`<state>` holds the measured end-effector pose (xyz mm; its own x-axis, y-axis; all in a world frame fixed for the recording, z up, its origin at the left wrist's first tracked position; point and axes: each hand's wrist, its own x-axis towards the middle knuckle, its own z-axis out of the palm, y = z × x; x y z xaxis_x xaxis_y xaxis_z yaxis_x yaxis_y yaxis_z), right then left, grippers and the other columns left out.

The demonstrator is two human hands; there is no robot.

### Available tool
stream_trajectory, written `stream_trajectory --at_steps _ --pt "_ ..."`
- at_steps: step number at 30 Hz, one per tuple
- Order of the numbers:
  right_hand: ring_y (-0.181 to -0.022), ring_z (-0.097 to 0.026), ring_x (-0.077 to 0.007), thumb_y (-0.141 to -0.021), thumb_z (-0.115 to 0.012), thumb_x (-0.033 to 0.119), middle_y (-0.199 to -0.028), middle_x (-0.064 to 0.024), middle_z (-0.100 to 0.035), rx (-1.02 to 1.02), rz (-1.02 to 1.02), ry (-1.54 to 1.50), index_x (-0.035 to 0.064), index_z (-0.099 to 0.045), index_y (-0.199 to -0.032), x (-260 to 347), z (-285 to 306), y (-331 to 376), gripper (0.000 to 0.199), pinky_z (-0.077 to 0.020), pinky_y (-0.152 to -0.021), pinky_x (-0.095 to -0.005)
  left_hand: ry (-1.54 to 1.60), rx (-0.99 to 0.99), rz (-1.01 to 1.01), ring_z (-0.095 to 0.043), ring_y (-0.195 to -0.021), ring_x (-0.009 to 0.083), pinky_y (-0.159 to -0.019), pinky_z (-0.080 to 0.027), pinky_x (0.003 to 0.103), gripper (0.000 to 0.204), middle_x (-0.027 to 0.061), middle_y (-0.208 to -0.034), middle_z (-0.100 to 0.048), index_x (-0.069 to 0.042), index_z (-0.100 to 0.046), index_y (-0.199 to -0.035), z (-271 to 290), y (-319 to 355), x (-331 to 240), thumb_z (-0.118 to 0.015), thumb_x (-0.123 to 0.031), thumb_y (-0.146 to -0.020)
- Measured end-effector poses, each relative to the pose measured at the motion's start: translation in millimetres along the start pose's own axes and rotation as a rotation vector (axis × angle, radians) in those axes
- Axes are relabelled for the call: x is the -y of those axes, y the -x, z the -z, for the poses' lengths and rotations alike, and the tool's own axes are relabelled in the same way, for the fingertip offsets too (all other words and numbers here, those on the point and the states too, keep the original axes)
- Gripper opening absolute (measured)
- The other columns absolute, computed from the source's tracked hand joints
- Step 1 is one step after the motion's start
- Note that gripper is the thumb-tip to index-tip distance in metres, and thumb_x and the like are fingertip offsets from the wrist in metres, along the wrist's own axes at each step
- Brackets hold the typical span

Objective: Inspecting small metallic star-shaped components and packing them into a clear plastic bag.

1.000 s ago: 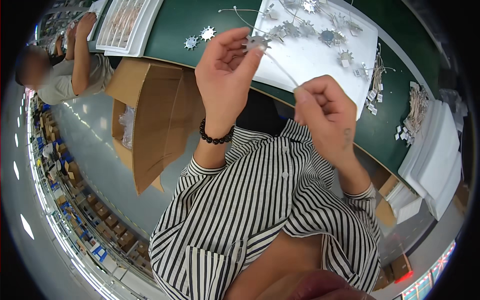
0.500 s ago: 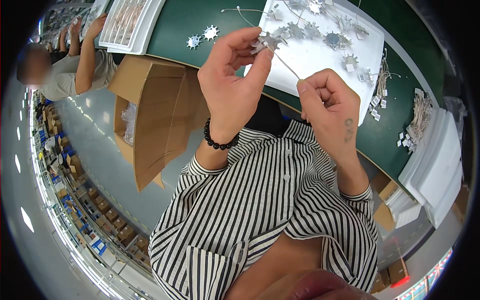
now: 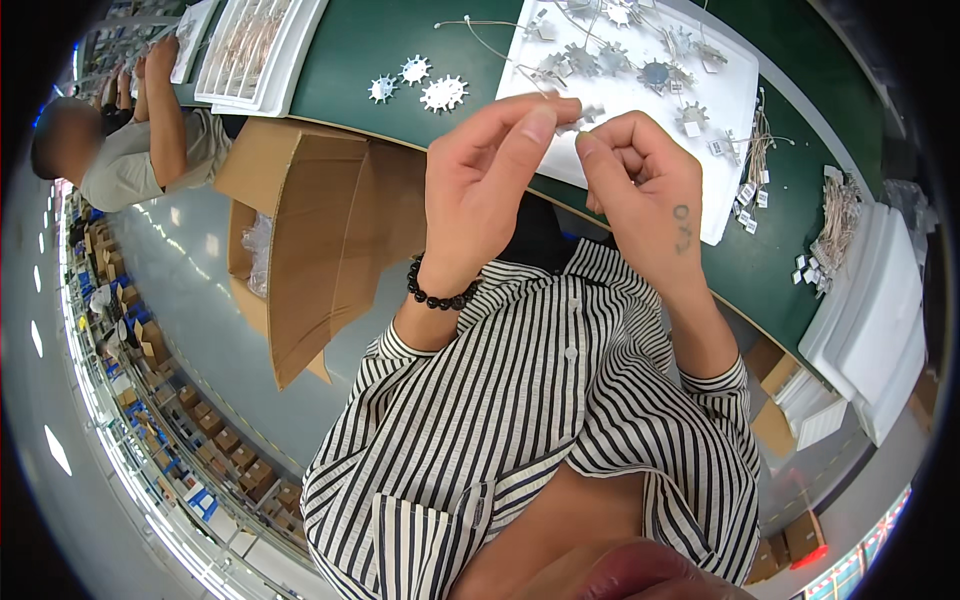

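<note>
Left hand [image 3: 470, 190]: thumb and forefinger pinched narrow, looks like on a small silver piece [image 3: 588, 117], blurred, poking out right of those fingertips. Right hand [image 3: 650, 195]: thumb and forefinger close together just beside the same piece; can't tell if they grip anything. Risks, my guess: the silver piece could slip, as only my fingertips seem to be on it; it could bend if both hands pull unevenly; the thin cable [image 3: 490, 45] beyond my left fingers could snag if I swing that way; the heaped discs [image 3: 655, 75] beyond my fingers could tangle if one is tugged, as wires run among them. Counts: silver piece at my fingertips, one; loose discs [image 3: 445, 94] on the green table [image 3: 350, 65], left of my left fingers, three; heaped discs on the white sheet [image 3: 728, 100], overlapping, at least five, no exact count; wire bundles right of my right fingers, two, the near bundle [image 3: 757, 165] beside the sheet and the far bundle [image 3: 838, 225] further right; cardboard box [image 3: 330, 200] left of and nearer me than my left fingers, one.
</note>
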<state>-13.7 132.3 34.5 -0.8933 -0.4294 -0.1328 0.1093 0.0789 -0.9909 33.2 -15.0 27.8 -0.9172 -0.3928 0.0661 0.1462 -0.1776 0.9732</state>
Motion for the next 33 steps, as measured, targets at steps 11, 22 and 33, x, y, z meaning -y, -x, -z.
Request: stream_trajectory --at_steps 11,22,33 --pt "-0.104 -0.066 -0.0219 -0.079 -0.074 0.003 -0.108 -0.0064 -0.074 -0.163 0.555 0.264 0.0018 -0.07 -0.111 -22 17 -15 0.032 -0.051 -0.091 -0.0316 -0.723 0.214 -0.479 -0.06 -0.095 0.0203 -0.087 -0.051 0.03 0.022 0.0078 -0.102 -0.077 -0.004 -0.079 -0.106 -9 -12 -5 -0.074 -0.004 -0.084" --pt "-0.094 -0.064 -0.0207 -0.082 -0.074 0.005 -0.103 -0.0056 -0.071 -0.241 0.603 0.366 0.0027 -0.072 -0.101 -43 48 -10 0.02 -0.0511 -0.082 -0.0307 -0.577 0.297 -0.235 -0.061 -0.098 0.0199 -0.087 -0.049 0.03 0.019 0.0086 -0.102 -0.074 -0.002 -0.078 -0.109 -31 -21 -7 -0.072 -0.01 -0.093" --pt "-0.083 -0.063 -0.0151 -0.089 -0.073 0.01 -0.095 -0.0049 -0.071 -0.467 0.525 0.417 0.0016 -0.074 -0.102 -42 72 -2 0.015 -0.0506 -0.075 -0.0263 -0.584 0.201 -0.138 -0.062 -0.1 0.019 -0.088 -0.051 0.031 0.029 0.0102 -0.118 -0.07 -0.001 -0.072 -0.122 -27 -39 6 -0.073 -0.013 -0.095"
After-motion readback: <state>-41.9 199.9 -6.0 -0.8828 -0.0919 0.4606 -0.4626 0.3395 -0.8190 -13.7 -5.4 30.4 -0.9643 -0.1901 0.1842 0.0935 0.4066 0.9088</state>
